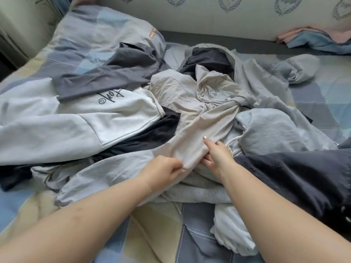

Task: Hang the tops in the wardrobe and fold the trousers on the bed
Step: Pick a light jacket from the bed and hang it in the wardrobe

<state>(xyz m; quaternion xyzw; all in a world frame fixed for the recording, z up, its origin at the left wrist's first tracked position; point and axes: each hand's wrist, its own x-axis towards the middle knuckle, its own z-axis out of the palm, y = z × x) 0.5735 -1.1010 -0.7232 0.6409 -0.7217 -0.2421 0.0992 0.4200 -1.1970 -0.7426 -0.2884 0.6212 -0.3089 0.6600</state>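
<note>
A: What do the hands do, seen from the head camera?

B: The left hand (pixel 165 168) has its fingers curled. It pinches the near edge of the beige hoodie (pixel 199 114). The right hand (pixel 215 154) holds the same edge from the other side. Its thumb lies on top of the cloth and its fingers are tucked under.

A: Where is the hoodie?

B: In the middle of the bed (pixel 152 234), on top of a pile of clothes. Its hood points away from the person.

A: What else is in the pile?

B: A white top (pixel 79 118) with dark letters lies to the left. A grey top (pixel 106 76) lies partly over it. Something black (pixel 144 135) peeks out between the white top and the hoodie. A light grey hoodie (pixel 275 128) sits to the right. Dark trousers (pixel 303 179) lie near the right arm.

A: And at the back?

B: A pillow (pixel 98 37) sits at the far left.
</note>
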